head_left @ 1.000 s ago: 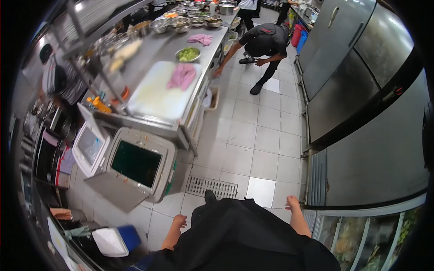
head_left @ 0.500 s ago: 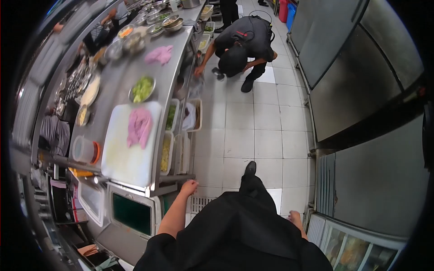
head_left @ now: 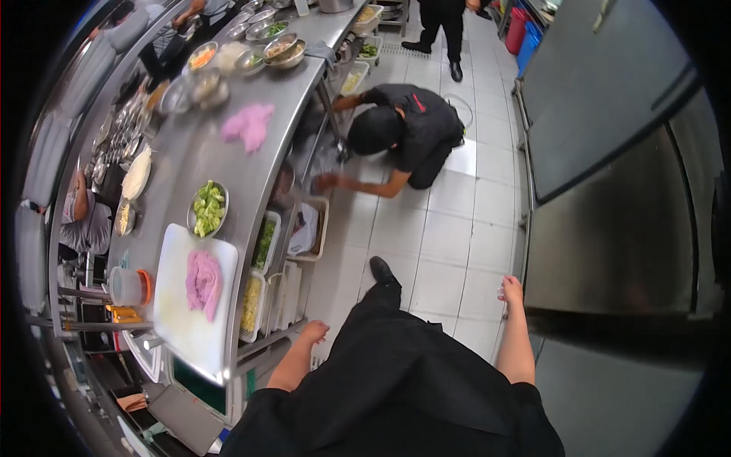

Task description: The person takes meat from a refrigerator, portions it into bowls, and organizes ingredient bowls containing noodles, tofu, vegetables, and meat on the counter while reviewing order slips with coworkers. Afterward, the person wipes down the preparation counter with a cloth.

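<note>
My left hand hangs beside the lower shelf of the steel counter, its fingers loosely curled with nothing seen in them. Close to it are a tub of yellow pieces and a pale upright board or lid. On the other side, my right hand is held out by the steel cabinets, also curled and without any visible object. A white cutting board lies on the counter with a pink cloth on it. Behind the board stands a metal bowl of green vegetable pieces.
A co-worker crouches in the aisle ahead, reaching toward the lower shelf. Another person stands farther back. The steel counter borders the left, steel cabinets the right. Another pink cloth and several bowls occupy the counter.
I have moved forward along the aisle. My right hand has swung forward and up, while my left is slightly lower in view. The co-worker has gone from bending to crouching.
</note>
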### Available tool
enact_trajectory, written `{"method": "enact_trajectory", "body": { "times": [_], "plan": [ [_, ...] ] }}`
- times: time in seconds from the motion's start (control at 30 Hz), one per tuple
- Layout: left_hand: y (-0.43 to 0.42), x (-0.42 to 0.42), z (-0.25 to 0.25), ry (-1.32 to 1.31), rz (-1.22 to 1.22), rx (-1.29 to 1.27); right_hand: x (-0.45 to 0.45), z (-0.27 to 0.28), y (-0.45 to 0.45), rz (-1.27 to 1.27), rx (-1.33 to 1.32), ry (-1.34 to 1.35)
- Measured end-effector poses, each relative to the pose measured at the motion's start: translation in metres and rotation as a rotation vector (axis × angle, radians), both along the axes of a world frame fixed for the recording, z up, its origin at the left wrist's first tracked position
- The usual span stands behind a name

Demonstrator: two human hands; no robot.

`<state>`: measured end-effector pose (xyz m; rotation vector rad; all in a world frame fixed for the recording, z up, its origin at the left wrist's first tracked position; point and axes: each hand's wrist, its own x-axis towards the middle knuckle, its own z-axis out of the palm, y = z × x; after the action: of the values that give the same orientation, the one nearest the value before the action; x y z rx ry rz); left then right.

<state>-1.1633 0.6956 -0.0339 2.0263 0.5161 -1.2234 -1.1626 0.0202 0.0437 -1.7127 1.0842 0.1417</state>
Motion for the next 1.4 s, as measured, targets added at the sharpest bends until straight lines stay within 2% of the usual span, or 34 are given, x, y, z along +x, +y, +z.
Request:
{"method": "enact_trajectory", "body": {
  "times": [0.07, 0.13, 0.17, 0.2, 0.23, 0.27, 0.3, 0.37, 0.4, 0.43, 0.47, 0.53, 0.57, 0.63, 0.7, 0.77, 0.83, 0.93, 1.0, 1.1, 1.23, 1.27, 1.3, 1.37, 1.4],
  "plan": [
    [-0.026, 0.046, -0.010, -0.001, 0.000, -0.008, 0.037, 0.006, -0.006, 0.028, -0.011, 0.002],
    [-0.046, 0.091, -0.017, -0.036, -0.022, -0.021, 0.047, -0.013, -0.015, 0.049, -0.041, 0.053],
    [-0.055, 0.114, -0.023, -0.036, 0.002, -0.032, 0.043, -0.026, -0.022, 0.029, -0.003, 0.155],
    [-0.063, 0.137, -0.031, -0.019, -0.052, -0.017, 0.042, -0.012, -0.015, 0.059, 0.024, 0.213],
    [-0.070, 0.167, -0.035, -0.010, -0.107, -0.003, 0.036, -0.020, -0.017, -0.028, 0.127, 0.195],
    [-0.079, 0.201, -0.037, -0.047, -0.172, 0.000, 0.037, -0.019, -0.022, 0.138, 0.015, 0.218],
    [-0.085, 0.227, -0.032, -0.072, -0.236, 0.007, 0.018, -0.046, -0.050, 0.493, -0.135, 0.125],
    [-0.097, 0.280, -0.017, -0.154, -0.234, 0.031, -0.014, -0.129, -0.102, 0.972, -0.470, 0.180],
    [-0.105, 0.302, 0.003, -0.219, -0.112, 0.018, -0.013, -0.135, -0.105, 1.174, -0.661, 0.167],
    [-0.114, 0.323, 0.024, -0.287, 0.015, 0.001, -0.008, -0.135, -0.120, 1.109, -0.561, 0.242],
    [-0.116, 0.342, 0.030, -0.294, 0.038, -0.001, 0.015, -0.121, -0.124, 1.088, -0.509, 0.288],
    [-0.119, 0.370, 0.033, -0.494, 0.114, 0.045, 0.075, -0.098, -0.133, 1.036, -0.422, 0.335],
    [-0.122, 0.378, 0.052, -0.450, 0.187, 0.054, 0.110, -0.089, -0.141, 1.020, -0.390, 0.344],
    [-0.124, 0.378, 0.059, -0.467, 0.344, 0.035, 0.187, -0.073, -0.153, 0.982, -0.314, 0.328],
    [-0.126, 0.355, 0.050, -0.452, 0.413, 0.088, 0.275, -0.047, -0.154, 0.860, -0.180, 0.312],
    [-0.136, 0.319, 0.034, -0.371, 0.507, 0.155, 0.364, -0.015, -0.142, 0.631, 0.014, 0.305],
    [-0.158, 0.270, 0.019, -0.269, 0.619, 0.175, 0.461, -0.034, -0.142, 0.494, 0.099, 0.313],
    [-0.220, 0.189, -0.003, -0.152, 0.843, 0.185, 0.567, 0.000, -0.117, 0.741, 0.136, 0.250],
    [-0.270, 0.144, -0.017, 0.050, 0.939, 0.055, 0.616, 0.013, -0.095, 0.882, 0.148, 0.247],
    [-0.376, 0.099, -0.001, 0.052, 1.139, 0.050, 0.652, 0.005, -0.072, 1.038, 0.135, 0.273],
    [-0.502, 0.056, 0.018, 0.105, 1.287, -0.020, 0.654, -0.020, -0.052, 1.288, 0.050, 0.401],
    [-0.523, 0.046, 0.022, 0.120, 1.211, -0.060, 0.652, -0.027, -0.047, 1.320, 0.033, 0.421],
    [-0.544, 0.032, 0.018, 0.117, 1.243, -0.057, 0.645, -0.027, -0.036, 1.354, 0.014, 0.439],
    [-0.584, -0.002, 0.001, -0.065, 1.012, -0.052, 0.626, -0.020, -0.011, 1.426, 0.022, 0.417],
    [-0.598, -0.015, -0.003, -0.090, 1.043, -0.028, 0.615, -0.017, 0.003, 1.499, 0.037, 0.399]
  ]
}}
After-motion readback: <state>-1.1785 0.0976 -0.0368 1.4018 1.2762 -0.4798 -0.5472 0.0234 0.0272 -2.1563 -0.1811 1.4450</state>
